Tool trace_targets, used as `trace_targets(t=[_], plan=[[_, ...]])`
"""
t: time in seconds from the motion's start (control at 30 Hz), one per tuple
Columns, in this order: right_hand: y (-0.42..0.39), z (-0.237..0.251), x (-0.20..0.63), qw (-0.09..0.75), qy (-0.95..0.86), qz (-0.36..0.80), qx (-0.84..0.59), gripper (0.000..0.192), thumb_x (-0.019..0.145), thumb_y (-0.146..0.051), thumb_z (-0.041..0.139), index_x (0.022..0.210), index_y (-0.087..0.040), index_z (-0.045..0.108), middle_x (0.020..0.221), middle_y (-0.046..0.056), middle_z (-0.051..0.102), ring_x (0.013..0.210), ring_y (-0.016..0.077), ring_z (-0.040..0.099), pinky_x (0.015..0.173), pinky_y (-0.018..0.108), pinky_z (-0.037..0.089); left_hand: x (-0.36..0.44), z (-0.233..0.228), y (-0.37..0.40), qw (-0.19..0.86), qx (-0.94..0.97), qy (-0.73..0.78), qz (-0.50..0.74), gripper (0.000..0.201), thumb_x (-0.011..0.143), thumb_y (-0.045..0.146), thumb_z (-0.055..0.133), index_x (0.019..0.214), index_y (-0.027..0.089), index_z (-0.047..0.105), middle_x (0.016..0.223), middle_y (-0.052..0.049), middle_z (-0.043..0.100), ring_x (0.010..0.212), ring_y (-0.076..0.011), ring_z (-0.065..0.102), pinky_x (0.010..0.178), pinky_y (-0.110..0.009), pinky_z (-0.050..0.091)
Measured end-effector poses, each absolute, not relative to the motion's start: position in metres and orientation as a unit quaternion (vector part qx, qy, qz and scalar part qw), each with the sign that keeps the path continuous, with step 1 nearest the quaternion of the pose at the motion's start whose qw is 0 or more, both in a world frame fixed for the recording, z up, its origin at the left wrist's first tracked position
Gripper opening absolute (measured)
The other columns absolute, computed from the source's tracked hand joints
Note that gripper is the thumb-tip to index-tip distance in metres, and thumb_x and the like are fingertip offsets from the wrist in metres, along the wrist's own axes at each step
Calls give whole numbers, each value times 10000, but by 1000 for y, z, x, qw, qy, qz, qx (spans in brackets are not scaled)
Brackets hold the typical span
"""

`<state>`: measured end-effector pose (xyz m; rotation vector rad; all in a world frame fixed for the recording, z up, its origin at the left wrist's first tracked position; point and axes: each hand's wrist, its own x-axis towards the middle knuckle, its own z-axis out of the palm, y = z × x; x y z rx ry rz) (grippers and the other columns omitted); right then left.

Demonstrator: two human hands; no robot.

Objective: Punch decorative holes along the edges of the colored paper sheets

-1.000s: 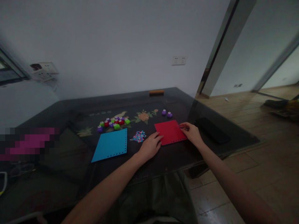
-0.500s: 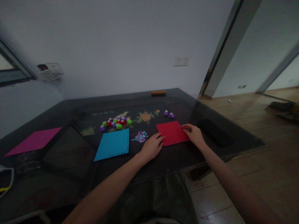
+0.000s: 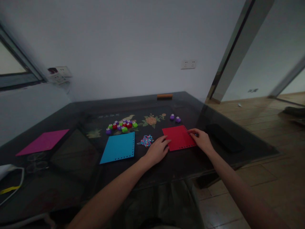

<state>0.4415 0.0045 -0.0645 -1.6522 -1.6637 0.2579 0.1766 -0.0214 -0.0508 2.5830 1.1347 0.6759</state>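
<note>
Both forearms reach forward over the near edge of the dark table (image 3: 71, 178). The left hand (image 3: 157, 150) lies palm down, fingers loosely together and lightly curled, their tips on the left edge of the red sheet (image 3: 178, 137). The right hand (image 3: 201, 140) rests at the sheet's right edge, fingers bent and narrow, pinching or pressing that edge; which of the two cannot be told. The red sheet lies flat on the table between the hands, with a row of holes along its near edge. Just left of the left hand sits a small heap of confetti (image 3: 146, 140), then a blue sheet (image 3: 118, 148) with punched edges. Behind them stands a cluster of punches (image 3: 121, 125); two purple punches (image 3: 174, 118) stand behind the red sheet. A pink sheet (image 3: 43, 142) lies far left.
</note>
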Motion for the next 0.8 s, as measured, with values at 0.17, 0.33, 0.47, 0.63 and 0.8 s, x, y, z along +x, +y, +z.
trace_targets(t=[0.17,0.33,0.47,0.63,0.8], plan=[[6,-65,442,384,-642,105,-655,249,741,-257,497,897,-196,681,898,52,701,789,199,632,722,326,473,165,-19,-22,118,882,366,273,299,892,216,436,1148,189,588,1275,-92,542,1182,-189,503,1019,-335,406],[5,-61,441,397,-639,109,-650,255,719,-283,509,881,-190,683,871,64,700,770,208,631,708,332,477,120,10,-8,97,876,360,306,269,897,218,426,1102,211,601,1196,-66,598,1114,-180,549,972,-353,439],[6,-54,439,416,-633,116,-643,270,720,-312,514,885,-180,682,876,76,699,804,221,630,719,346,476,50,4,20,52,843,428,320,241,884,237,436,1023,200,630,1045,-57,672,1010,-191,604,930,-374,456],[11,-33,418,446,-644,146,-604,287,740,-324,526,937,-172,670,927,84,692,846,219,627,750,357,473,-34,-19,45,17,755,564,336,283,856,295,441,992,181,661,1000,-85,690,927,-224,630,852,-369,481],[32,2,355,500,-674,208,-503,267,745,-300,558,954,-164,656,938,97,691,848,204,632,720,328,495,-62,-25,48,65,739,607,287,342,845,350,434,1024,173,665,989,-84,698,888,-234,634,830,-377,485]])
